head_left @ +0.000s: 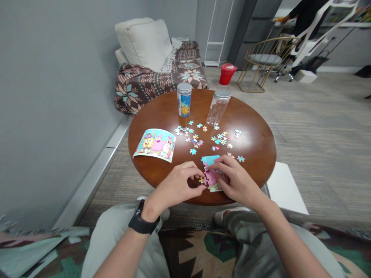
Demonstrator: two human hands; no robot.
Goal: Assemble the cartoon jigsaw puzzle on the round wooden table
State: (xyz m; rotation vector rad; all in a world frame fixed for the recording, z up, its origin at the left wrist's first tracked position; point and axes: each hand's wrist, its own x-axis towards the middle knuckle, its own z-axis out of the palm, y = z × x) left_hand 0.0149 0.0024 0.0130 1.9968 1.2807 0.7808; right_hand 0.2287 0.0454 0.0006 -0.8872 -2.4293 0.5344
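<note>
A joined section of a cartoon jigsaw puzzle (212,178), with a pink figure on blue, lies near the table's front edge. My left hand (185,179), a black band on its wrist, curls thumb and index finger around a small yellow and pink puzzle piece (201,180) at the section's left edge. From the right, my right hand (233,177) bends its fingers over the section and grips it, hiding much of its right side. Loose puzzle pieces (222,138) lie scattered beyond both hands. To the left rests a curved picture sheet (156,144) showing cartoon figures.
Toward the back of the round wooden table (246,116) stand a lidded jar with a blue label (184,100) and a clear lidded jar (218,108). Past it are a covered sofa (162,79), a red bin (227,73) and a gold-framed chair (265,60). A person (310,17) is at the back right.
</note>
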